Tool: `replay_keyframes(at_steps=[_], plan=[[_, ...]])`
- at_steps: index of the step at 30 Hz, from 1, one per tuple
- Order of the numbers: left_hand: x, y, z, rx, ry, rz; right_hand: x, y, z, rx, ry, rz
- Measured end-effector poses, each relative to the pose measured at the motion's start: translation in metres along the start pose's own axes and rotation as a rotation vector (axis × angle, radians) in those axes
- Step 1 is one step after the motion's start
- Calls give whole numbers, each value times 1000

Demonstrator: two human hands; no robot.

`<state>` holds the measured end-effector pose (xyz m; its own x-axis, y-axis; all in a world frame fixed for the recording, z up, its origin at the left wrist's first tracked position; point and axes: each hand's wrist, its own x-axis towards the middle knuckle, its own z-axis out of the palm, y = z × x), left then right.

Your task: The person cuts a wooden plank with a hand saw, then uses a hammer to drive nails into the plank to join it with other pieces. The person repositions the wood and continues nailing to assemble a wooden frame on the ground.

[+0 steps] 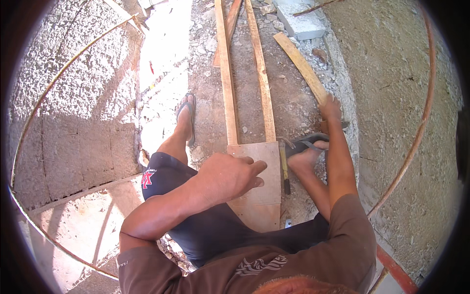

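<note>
My right hand reaches out at the right and grips the near end of a short, pale wooden board. My left hand hovers over a square plywood sheet, its fingers curled in; whatever they hold, if anything, is too small or hidden to tell. Two long wooden strips run away from the sheet's far edge, side by side. Just right of the sheet lies a hammer with a yellow and black handle.
Rough concrete walls flank me on both sides. Rubble and a pale block lie at the far right. Another wooden piece crosses behind the strips. A bent rod curves along the left, and another along the right.
</note>
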<state>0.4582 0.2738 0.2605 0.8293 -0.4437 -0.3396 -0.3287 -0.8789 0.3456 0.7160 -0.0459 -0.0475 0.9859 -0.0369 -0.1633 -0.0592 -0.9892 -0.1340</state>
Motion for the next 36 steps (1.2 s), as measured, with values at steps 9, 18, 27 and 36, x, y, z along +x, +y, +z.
replay_keyframes(at_steps=[9, 18, 27, 36], plan=[[5, -5, -3, 35, 0, 25, -19, -13, -15, 559, -106, -29], [15, -22, -6, -51, 104, -188, -146, 24, -215, 1129, -84, 11], [32, -26, -7, -284, 550, -187, -208, -62, -364, 479, 307, -526], [42, -19, -2, -428, 762, -53, -255, -180, -379, 396, 462, -932]])
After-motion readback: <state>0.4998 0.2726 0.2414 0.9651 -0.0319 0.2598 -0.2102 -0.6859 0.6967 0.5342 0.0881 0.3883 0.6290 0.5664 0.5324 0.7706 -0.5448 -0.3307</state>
